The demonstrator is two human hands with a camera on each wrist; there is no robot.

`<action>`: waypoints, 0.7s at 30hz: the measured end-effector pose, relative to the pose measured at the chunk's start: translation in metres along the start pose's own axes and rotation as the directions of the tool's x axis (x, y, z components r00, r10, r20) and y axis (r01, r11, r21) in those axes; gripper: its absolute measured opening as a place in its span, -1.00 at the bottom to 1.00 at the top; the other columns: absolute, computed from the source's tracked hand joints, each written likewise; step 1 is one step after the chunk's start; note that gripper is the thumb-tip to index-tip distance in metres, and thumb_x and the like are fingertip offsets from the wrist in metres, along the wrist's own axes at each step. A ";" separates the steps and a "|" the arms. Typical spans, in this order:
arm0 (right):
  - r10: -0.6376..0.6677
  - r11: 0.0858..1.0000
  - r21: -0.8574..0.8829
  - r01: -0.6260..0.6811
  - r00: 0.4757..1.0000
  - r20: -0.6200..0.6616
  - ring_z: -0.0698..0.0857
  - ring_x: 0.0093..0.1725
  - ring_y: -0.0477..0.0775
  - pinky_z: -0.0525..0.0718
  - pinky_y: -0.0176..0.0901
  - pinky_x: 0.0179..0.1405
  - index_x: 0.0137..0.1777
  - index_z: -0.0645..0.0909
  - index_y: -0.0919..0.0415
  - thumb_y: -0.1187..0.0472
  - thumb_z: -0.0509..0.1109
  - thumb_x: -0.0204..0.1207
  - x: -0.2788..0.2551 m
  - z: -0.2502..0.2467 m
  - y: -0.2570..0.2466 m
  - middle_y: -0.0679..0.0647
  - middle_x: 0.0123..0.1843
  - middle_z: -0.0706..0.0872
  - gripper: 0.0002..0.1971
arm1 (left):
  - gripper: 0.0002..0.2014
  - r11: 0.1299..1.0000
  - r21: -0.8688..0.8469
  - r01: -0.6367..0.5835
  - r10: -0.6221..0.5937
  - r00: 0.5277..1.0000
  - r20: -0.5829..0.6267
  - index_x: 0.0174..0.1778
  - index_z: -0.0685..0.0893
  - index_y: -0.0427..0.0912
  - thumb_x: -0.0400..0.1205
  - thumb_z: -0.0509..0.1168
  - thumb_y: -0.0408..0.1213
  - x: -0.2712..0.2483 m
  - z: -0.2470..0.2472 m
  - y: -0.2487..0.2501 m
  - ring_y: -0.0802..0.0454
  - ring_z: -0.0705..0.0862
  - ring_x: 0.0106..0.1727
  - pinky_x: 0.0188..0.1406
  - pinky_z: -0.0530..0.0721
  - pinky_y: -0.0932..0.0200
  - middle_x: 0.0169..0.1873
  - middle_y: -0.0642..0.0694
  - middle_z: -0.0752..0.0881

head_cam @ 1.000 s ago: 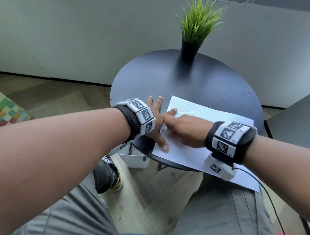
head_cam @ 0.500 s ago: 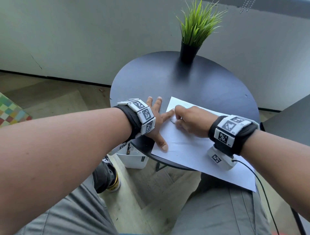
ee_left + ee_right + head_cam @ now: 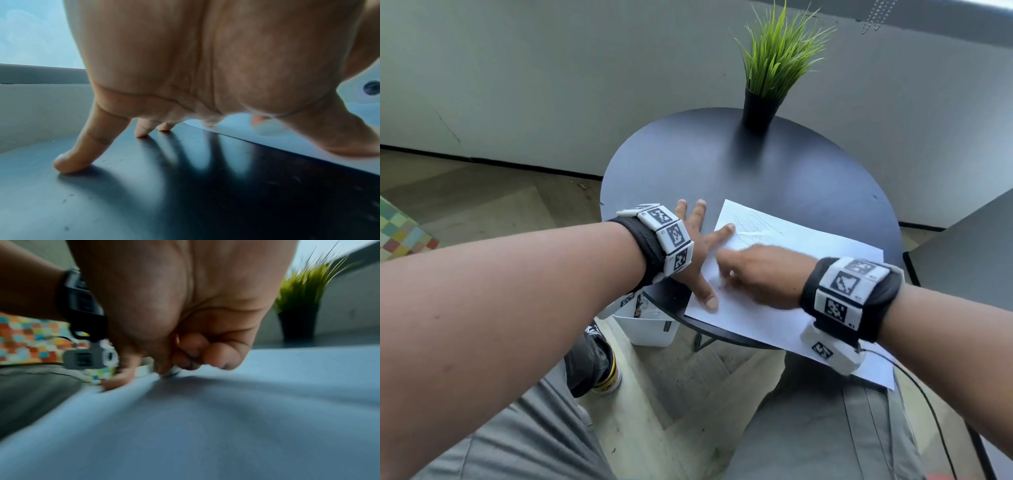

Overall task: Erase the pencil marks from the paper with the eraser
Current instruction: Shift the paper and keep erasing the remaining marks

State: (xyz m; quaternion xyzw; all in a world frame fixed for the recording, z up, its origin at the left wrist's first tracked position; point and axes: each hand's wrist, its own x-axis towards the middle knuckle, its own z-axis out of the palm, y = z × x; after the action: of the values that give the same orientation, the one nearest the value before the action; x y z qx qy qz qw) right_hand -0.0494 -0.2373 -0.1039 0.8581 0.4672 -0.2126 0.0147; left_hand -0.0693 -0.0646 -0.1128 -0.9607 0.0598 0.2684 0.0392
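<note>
Bench (image 3: 688, 164) is mostly bare at the back; only the potted plant (image 3: 760, 109) sits at the far edge.

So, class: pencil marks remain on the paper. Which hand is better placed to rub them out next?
Right. The right hand pinches the eraser on the paper, just below the pencil marks; the left hand lies spread, pinning the sheet's edge.

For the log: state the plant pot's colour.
Black; the pot shows best in the head view.
</note>
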 end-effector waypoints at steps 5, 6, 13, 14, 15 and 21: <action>0.121 0.989 -0.075 -0.129 0.987 -0.105 0.64 -0.03 0.37 0.54 0.05 -0.15 0.16 0.24 0.10 -0.03 0.04 0.73 0.002 -0.003 0.009 0.27 0.01 0.65 -0.79 | 0.45 1.000 0.002 0.006 -0.006 1.000 0.003 0.63 -0.41 0.32 0.01 0.40 0.63 -0.002 0.000 0.000 -0.53 -0.34 0.64 0.54 -0.01 -0.60 0.66 -0.29 -0.40; 0.050 0.996 -0.077 -0.055 0.997 -0.060 0.63 -0.07 0.35 0.58 0.09 -0.14 0.13 0.25 0.11 0.00 0.05 0.73 -0.001 0.001 -0.001 0.24 -0.03 0.65 -0.81 | 0.46 1.000 -0.003 0.007 -0.007 1.000 0.006 0.63 -0.41 0.32 0.00 0.40 0.63 -0.003 0.000 0.001 -0.52 -0.35 0.64 0.53 -0.01 -0.60 0.66 -0.29 -0.41; 0.231 0.972 -0.012 -0.235 0.964 -0.131 0.56 -0.19 0.30 0.64 0.15 -0.13 -0.03 0.26 0.12 -0.14 0.07 0.70 0.002 -0.009 0.038 0.19 -0.15 0.62 -0.68 | 0.43 1.000 -0.007 0.007 -0.007 1.000 -0.002 0.63 -0.40 0.34 0.03 0.40 0.62 -0.005 -0.002 0.001 -0.52 -0.32 0.64 0.52 0.05 -0.61 0.67 -0.28 -0.38; 0.245 0.968 -0.024 -0.250 0.960 -0.139 0.55 -0.19 0.29 0.63 0.14 -0.14 -0.04 0.25 0.11 -0.11 0.07 0.70 0.004 -0.005 0.039 0.20 -0.13 0.63 -0.72 | 0.41 1.000 -0.007 0.003 -0.003 1.000 0.004 0.64 -0.38 0.35 0.05 0.41 0.61 -0.006 -0.004 0.000 -0.51 -0.31 0.65 0.53 0.06 -0.60 0.68 -0.27 -0.37; 0.250 0.966 -0.032 -0.257 0.957 -0.149 0.53 -0.18 0.26 0.61 0.11 -0.14 -0.05 0.23 0.09 -0.08 0.07 0.70 0.006 -0.002 0.038 0.20 -0.09 0.64 -0.75 | 0.39 1.000 -0.012 -0.008 0.008 1.000 0.010 0.64 -0.36 0.36 0.07 0.42 0.60 -0.007 -0.005 -0.001 -0.49 -0.29 0.66 0.54 0.07 -0.57 0.68 -0.26 -0.36; 0.264 0.962 -0.009 -0.271 0.944 -0.198 0.55 -0.11 0.26 0.43 0.00 -0.22 0.00 0.25 0.14 0.00 0.08 0.69 0.010 -0.004 0.031 0.25 0.06 0.68 -0.80 | 0.22 0.999 -0.034 -0.016 0.015 1.000 -0.025 0.67 -0.25 0.36 0.21 0.27 0.64 -0.018 -0.005 0.001 -0.36 -0.25 0.70 0.51 0.12 -0.51 0.72 -0.15 -0.28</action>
State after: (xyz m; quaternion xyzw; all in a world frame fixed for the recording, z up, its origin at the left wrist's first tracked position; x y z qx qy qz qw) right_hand -0.0181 -0.2464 -0.1099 0.9298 0.3493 -0.1150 0.0132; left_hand -0.0820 -0.0643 -0.0996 -0.9640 0.0633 0.2575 0.0199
